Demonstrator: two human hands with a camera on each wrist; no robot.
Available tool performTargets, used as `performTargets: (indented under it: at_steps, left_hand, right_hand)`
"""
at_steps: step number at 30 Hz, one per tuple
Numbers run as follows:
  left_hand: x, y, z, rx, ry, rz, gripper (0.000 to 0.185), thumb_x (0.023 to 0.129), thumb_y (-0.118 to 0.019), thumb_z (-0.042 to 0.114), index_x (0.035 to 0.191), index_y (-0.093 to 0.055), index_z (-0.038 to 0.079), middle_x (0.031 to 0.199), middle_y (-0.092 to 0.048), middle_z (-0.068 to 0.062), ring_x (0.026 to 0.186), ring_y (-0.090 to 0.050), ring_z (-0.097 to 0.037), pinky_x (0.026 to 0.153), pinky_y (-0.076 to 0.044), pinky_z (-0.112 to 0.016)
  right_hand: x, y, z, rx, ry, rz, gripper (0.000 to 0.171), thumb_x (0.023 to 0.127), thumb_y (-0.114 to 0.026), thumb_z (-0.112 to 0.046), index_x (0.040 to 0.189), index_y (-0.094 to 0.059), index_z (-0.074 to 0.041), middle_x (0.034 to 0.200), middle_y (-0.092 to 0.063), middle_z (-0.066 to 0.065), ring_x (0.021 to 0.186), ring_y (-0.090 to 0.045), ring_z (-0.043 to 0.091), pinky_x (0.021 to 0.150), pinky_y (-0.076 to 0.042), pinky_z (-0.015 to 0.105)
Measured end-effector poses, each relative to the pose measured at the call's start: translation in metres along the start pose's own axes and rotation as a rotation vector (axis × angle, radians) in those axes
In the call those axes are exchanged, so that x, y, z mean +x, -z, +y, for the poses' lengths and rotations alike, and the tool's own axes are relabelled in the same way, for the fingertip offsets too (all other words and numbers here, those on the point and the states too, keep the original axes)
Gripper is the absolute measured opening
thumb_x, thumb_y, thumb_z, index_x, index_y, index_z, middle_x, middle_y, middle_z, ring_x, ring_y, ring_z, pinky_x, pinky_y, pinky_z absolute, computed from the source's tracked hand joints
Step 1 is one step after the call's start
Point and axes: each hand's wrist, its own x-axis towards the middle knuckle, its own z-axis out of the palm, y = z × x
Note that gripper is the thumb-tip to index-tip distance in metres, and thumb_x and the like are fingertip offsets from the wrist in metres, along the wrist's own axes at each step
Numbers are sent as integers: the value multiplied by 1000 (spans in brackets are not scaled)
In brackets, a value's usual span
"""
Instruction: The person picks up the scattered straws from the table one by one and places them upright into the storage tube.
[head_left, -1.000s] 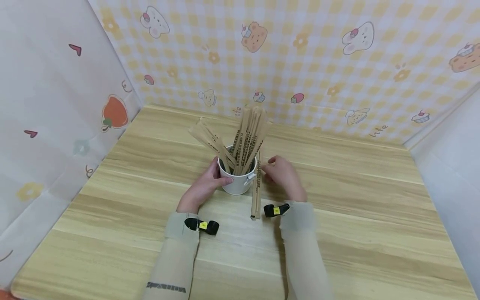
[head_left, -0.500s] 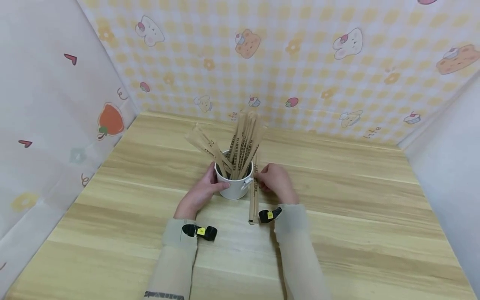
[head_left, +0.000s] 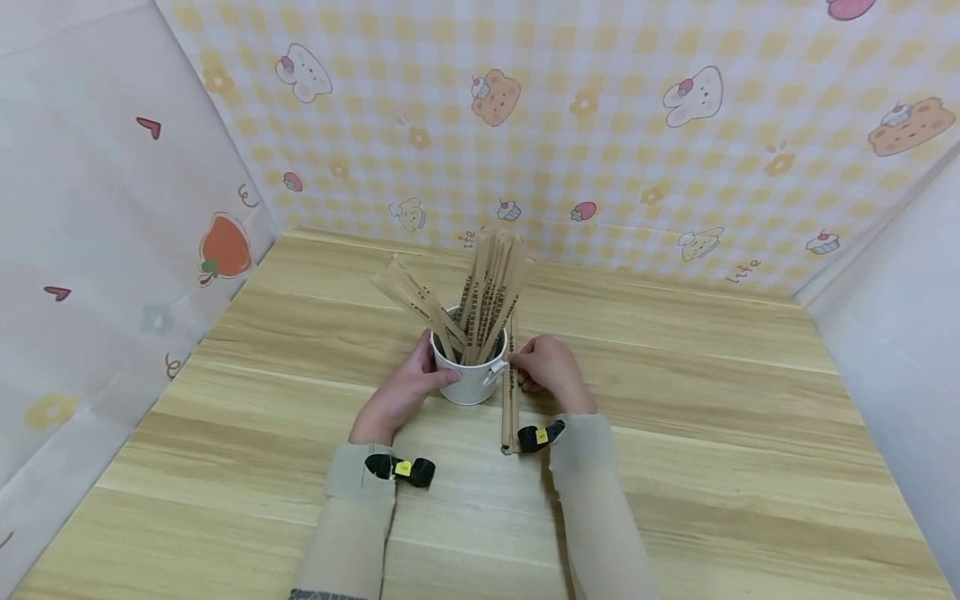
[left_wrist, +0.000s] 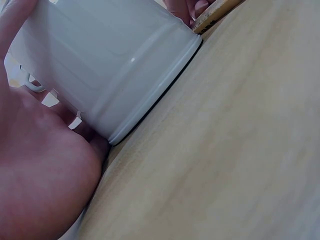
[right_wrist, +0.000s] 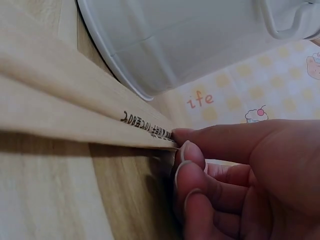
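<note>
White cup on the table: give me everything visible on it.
The white cup stands upright on the wooden table, mid-table. It looks like enamelled metal: smooth and glossy, with a rolled bottom rim and a small loop handle on its right side. Paper-wrapped chopsticks stand in it, fanning out above the rim. The left hand grips its left side. Another wrapped pair lies on the table along its right side, pinched by the right hand.

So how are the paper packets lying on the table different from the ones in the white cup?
The packets on the table lie flat beside the white cup, pinched by the right hand. The packets in the cup stand upright, fanned out, untouched; the left hand holds only the cup. Both are tan with dark print.
</note>
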Motion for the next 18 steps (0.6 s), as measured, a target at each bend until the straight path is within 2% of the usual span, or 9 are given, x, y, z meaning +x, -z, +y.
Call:
performTargets:
  at_steps: [9,18]
  left_hand:
    - [-1,-1,1,-6,-3,-2,106,75,-69,19,142,13,12,149,2,-9,133,-4,-16,107,-9,-34]
    - [1,0,0,-19,-30,-14,102,75,-69,18,143,6,17,149,-5,-4,133,-9,-12,107,-11,-32]
  right_hand:
    - [3,5,7,62,23,-2,25,85,-59,-25,73,-62,-4,62,-60,7,51,-57,17,50,-50,28]
    - [-5,29,5,114,70,72,22,86,-57,-24,81,-63,-3,62,-61,7,53,-58,18,53,-50,29]
